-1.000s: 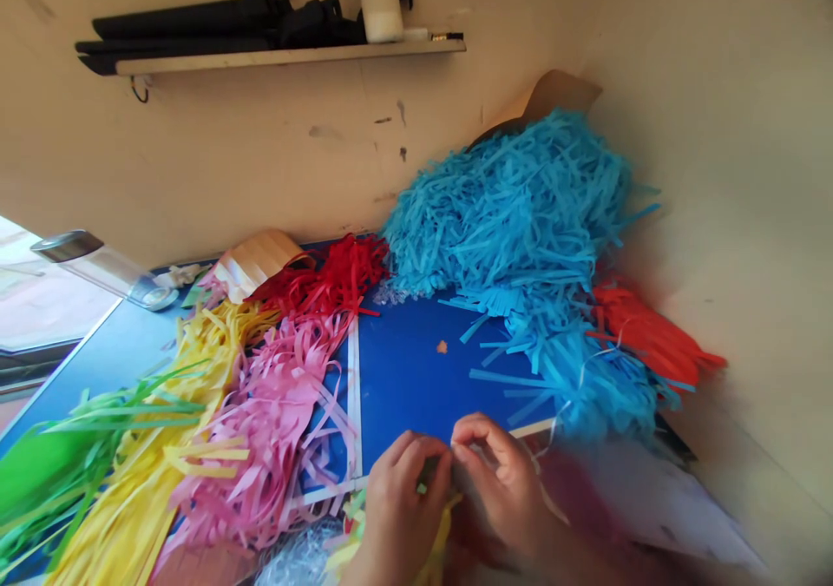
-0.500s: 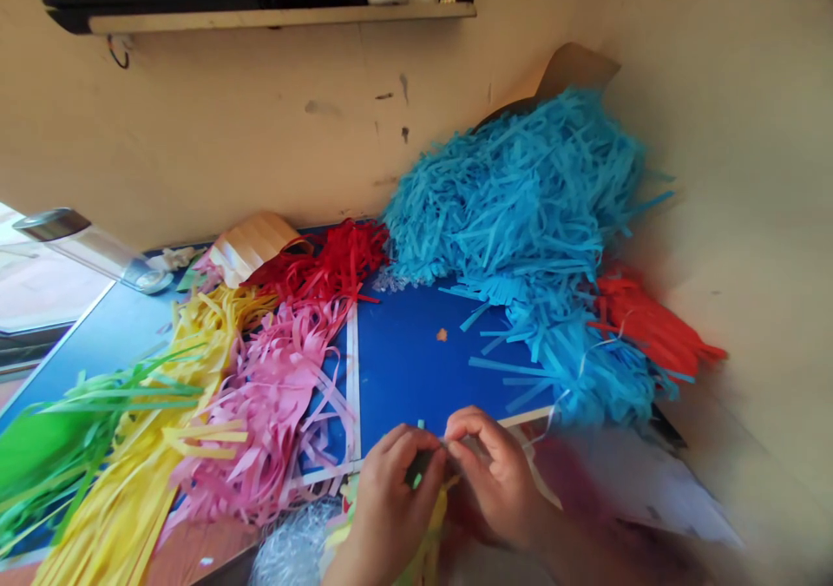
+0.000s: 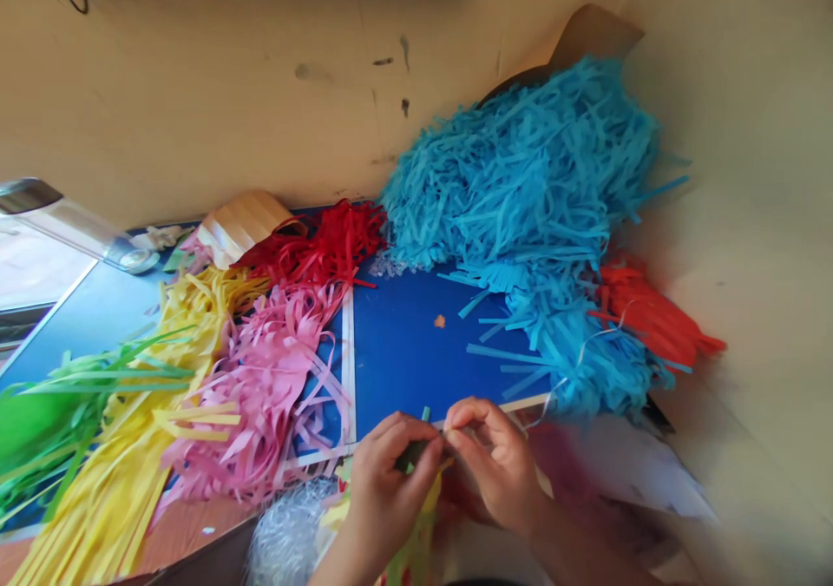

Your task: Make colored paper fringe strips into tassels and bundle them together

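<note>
By the blue desk's (image 3: 403, 352) near edge, the left hand (image 3: 394, 473) and right hand (image 3: 498, 469) meet, fingertips narrowed (I cannot tell what they pinch), with yellow paper strips (image 3: 429, 501) hanging just below.

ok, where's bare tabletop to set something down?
Blue tabletop between pink strips and blue pile, beyond the left hand and right hand; one small scrap on it. Smaller: far left, between bottle and green strips. Crowded: left front, where green overlaps yellow strips.
</note>
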Demonstrator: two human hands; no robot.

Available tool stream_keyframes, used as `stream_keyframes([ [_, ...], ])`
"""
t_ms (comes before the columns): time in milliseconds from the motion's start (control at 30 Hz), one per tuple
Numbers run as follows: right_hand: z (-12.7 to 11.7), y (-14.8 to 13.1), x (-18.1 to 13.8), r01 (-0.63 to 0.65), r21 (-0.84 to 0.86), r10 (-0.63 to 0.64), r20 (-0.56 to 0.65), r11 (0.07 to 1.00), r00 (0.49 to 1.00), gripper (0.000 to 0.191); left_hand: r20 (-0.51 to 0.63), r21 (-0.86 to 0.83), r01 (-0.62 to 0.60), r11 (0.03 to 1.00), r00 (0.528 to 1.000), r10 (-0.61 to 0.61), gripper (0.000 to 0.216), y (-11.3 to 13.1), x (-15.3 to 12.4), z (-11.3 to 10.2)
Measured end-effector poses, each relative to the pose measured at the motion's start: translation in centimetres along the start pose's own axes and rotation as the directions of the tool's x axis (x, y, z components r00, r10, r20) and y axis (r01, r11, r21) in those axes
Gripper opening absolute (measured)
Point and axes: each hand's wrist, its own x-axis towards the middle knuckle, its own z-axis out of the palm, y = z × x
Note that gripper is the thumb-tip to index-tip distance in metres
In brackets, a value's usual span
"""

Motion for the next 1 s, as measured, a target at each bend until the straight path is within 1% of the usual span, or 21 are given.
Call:
stream_keyframes([
  [67, 0.1, 0.2, -0.2, 0.007, -0.008, -0.007, -0.003, 1.000, 1.000, 0.004, -0.023, 0.029, -0.019, 0.999, 1.000, 0.019, 0.014, -0.1, 0.0, 0.3],
  [133, 0.0, 0.6, -0.4, 0.031, -0.031, -0.031, 0.008, 0.999, 0.999, 0.005, -0.040, 0.091, -0.071, 0.993, 0.996, 0.075, 0.014, -0.3, -0.1, 0.6],
  [200, -0.2, 0.9, -0.5, 0.060, -0.058, -0.059, 0.033, 0.996, 0.998, 0.005, -0.031, 0.148, -0.131, 0.980, 0.990, 0.137, 0.014, -0.5, -0.2, 0.8],
  [267, -0.5, 1.0, -0.5, 0.074, -0.078, -0.068, 0.067, 0.994, 0.995, 0.006, -0.006, 0.157, -0.160, 0.975, 0.987, 0.163, 0.013, -0.6, -0.3, 0.7],
  [400, -0.8, 0.5, -0.2, 0.039, -0.089, -0.026, 0.138, 0.995, 0.990, 0.008, 0.057, 0.072, -0.088, 0.993, 0.995, 0.084, 0.010, -0.5, -0.5, 0.1],
  [500, -0.5, 0.3, -0.2, 0.031, -0.091, -0.019, 0.132, 0.995, 0.991, 0.009, 0.089, 0.065, -0.048, 0.997, 0.995, 0.042, 0.009, -0.5, -0.6, -0.2],
  [600, -0.3, 0.6, -0.3, 0.079, -0.132, -0.065, 0.102, 0.988, 0.993, 0.008, 0.043, 0.135, -0.044, 0.990, 0.998, 0.039, 0.011, -0.5, -0.9, 0.1],
  [667, -0.4, 0.9, -0.3, 0.127, -0.171, -0.109, 0.115, 0.977, 0.987, 0.008, -0.007, 0.166, -0.047, 0.985, 0.999, 0.049, 0.012, -0.5, -1.1, 0.6],
  [733, -0.6, 1.1, -0.3, 0.151, -0.197, -0.123, 0.144, 0.969, 0.982, 0.011, -0.030, 0.149, -0.059, 0.987, 0.997, 0.064, 0.013, -0.5, -1.2, 0.9],
  [800, -0.8, 1.0, -0.3, 0.138, -0.201, -0.106, 0.161, 0.970, 0.981, 0.013, -0.008, 0.117, -0.054, 0.992, 0.998, 0.056, 0.011, -0.5, -1.1, 0.9],
  [900, -0.9, 0.7, -0.2, 0.105, -0.181, -0.075, 0.168, 0.978, 0.983, 0.011, 0.031, 0.118, -0.025, 0.993, 0.999, 0.022, 0.007, -0.5, -0.9, 0.6],
  [1000, -0.7, 0.7, -0.2, 0.094, -0.171, -0.069, 0.150, 0.981, 0.986, 0.009, 0.049, 0.127, -0.034, 0.991, 0.998, 0.028, 0.011, -0.7, -0.8, 0.3],
])
